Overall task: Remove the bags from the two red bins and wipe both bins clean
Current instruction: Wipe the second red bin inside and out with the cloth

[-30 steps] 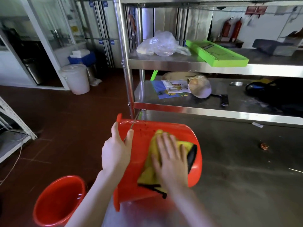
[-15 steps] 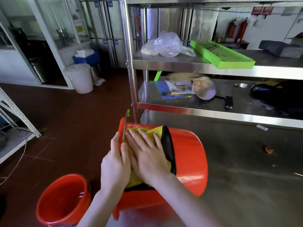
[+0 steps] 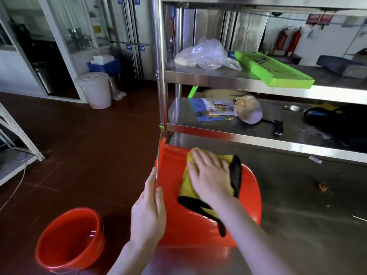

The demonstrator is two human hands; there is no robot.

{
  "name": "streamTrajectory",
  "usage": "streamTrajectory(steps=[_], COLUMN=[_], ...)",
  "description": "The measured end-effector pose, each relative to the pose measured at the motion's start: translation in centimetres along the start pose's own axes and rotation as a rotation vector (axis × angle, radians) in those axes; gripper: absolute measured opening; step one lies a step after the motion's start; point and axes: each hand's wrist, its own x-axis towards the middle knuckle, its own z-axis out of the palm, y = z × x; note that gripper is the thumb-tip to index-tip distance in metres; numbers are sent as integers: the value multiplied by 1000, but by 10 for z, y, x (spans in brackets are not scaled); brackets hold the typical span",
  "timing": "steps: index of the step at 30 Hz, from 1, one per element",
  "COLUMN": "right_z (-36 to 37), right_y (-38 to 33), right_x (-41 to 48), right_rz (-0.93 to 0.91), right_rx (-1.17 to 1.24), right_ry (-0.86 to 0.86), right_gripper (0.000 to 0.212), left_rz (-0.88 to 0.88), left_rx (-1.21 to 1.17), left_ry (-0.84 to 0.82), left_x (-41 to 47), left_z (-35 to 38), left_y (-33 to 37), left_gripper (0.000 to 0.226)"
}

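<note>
Right hand [image 3: 210, 179], spread flat on the yellow cloth [image 3: 185, 185], just slid from the rim to mid-wall of the tipped red bin [image 3: 248, 195] on the steel table [image 3: 307, 225], with left hand [image 3: 148, 217] pinching its rim, so it's mid-scrub and I'd guess the second bin [image 3: 59, 235] on the floor comes next.

Upper shelf [image 3: 208, 80]: green tray [image 3: 272, 70].
Lower shelf [image 3: 218, 130]: upturned pan [image 3: 249, 111] beside leaflets [image 3: 215, 108].
Floor [image 3: 89, 145]: white lidded bucket [image 3: 96, 90].

Bare steel table [image 3: 307, 225] lower right: open room beside tipped red bin [image 3: 250, 195]. Shelf edge [image 3: 258, 140] and post [image 3: 161, 76] crowd it just above, centre frame. Second red bin [image 3: 59, 235] occupies floor lower left.
</note>
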Motion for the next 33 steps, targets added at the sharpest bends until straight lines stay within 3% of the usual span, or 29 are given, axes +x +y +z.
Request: streamTrajectory(steps=[3,6,8,12,15,18,20,23,26,31,33], right_z=[5,4,2,-5,-17,-17,-14,-5,4,16,23], right_y=[-48,-38,-8,77,98,57,20,-25,-35,-30,-29], right_x=[-15,-22,-21,-12,1,13,12,-9,-36,-70,-87], right_rz=[-248,-302,-181,291,411,239,89,-127,-214,-309,-346], right_rx=[27,32,6,37,116,49,76,30,3,11,23], right_ry=[106,109,110,-39,-217,-233,-154,5,128,186,200], right_gripper=[57,55,56,56,60,69,60,62,58,60,62], left_rz=[-6,-1,-3,-24,-14,-2,1,-7,-40,-220,-215], left_rx=[7,-4,-6,-33,-49,-54,-25,5,2,-37,25], left_ry=[-4,-8,2,-26,-29,-24,-32,-63,-108,-128,-166], left_x=[1,-1,-1,-10,-14,-18,-24,-26,-5,66,94], left_z=[-2,-3,-3,-2,-1,-2,-5,-12,-20,-21,-15], left_y=[-1,-2,-5,-9,-16,-21,-23,-23,-8,25,41], left_gripper=[51,49,49,50,49,45,49,44,37,77,81])
